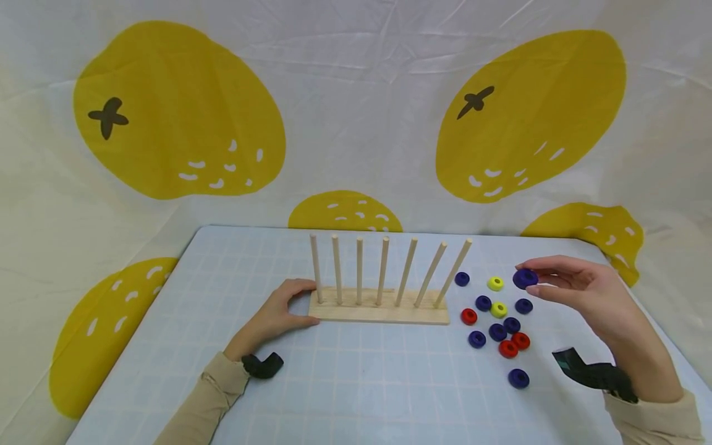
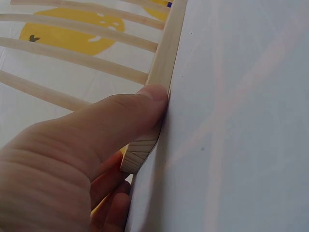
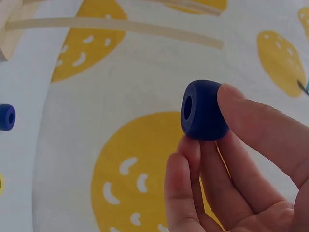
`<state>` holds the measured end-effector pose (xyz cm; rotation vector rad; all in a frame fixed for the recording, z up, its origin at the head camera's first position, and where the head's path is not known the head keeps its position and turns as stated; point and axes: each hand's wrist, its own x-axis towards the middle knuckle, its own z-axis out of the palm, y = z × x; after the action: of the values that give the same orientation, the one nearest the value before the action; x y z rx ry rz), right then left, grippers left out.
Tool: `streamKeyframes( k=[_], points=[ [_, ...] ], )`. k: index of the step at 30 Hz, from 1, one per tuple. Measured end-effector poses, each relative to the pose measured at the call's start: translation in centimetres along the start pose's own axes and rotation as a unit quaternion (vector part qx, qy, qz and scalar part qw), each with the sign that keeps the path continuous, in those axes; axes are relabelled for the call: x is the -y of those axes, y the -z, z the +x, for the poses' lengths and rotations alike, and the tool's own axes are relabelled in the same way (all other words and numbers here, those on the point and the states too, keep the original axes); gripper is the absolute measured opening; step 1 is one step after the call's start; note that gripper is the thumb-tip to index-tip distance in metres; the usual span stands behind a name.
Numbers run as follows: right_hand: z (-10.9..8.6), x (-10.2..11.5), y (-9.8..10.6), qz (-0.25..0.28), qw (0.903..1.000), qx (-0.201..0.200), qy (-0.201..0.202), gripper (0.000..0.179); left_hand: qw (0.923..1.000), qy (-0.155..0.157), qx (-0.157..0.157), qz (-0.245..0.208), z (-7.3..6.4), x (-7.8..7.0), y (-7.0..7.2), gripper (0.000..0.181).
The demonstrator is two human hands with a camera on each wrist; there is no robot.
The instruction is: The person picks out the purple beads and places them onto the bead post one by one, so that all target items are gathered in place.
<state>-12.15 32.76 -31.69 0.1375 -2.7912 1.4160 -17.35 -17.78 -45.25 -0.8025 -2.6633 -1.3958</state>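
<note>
A wooden peg rack [image 1: 384, 314], a flat base with several upright pegs, stands on the table with its pegs bare. My left hand [image 1: 280, 307] grips the base's left end, thumb [image 2: 153, 94] along the front edge and fingers behind it. Off to the right, my right hand [image 1: 597, 296] holds up a dark blue bead [image 1: 525, 279] with a hole through it. Thumb and fingertips pinch the blue bead [image 3: 207, 111] by its sides, its hole facing left in the right wrist view. Loose beads lie below that hand.
Between rack and right hand lie several blue beads [image 1: 497, 332], three red beads [image 1: 469, 316] and two yellow beads [image 1: 495, 283]. One blue bead [image 1: 518, 378] sits nearer the front. A white cloth [image 1: 356, 123] with yellow fruit prints hangs behind the table [image 1: 356, 383].
</note>
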Motion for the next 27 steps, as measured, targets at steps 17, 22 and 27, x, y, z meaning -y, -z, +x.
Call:
streamKeyframes(
  k=[17,22,27],
  points=[
    [0.0,4.6,-1.8,0.014,0.9983,-0.053,0.02,0.04,1.0,0.0,0.004,-0.001,0.0,-0.4,0.2,0.062],
    [0.4,5.5,-2.4,0.03,0.9971,-0.062,0.031,0.039,1.0,-0.005,0.002,0.001,0.0,-0.4,0.2,0.061],
    [0.8,6.6,-3.1,0.042,0.996,-0.07,0.037,0.039,1.0,0.002,0.001,-0.002,0.1,1.1,-0.3,0.063]
  ],
)
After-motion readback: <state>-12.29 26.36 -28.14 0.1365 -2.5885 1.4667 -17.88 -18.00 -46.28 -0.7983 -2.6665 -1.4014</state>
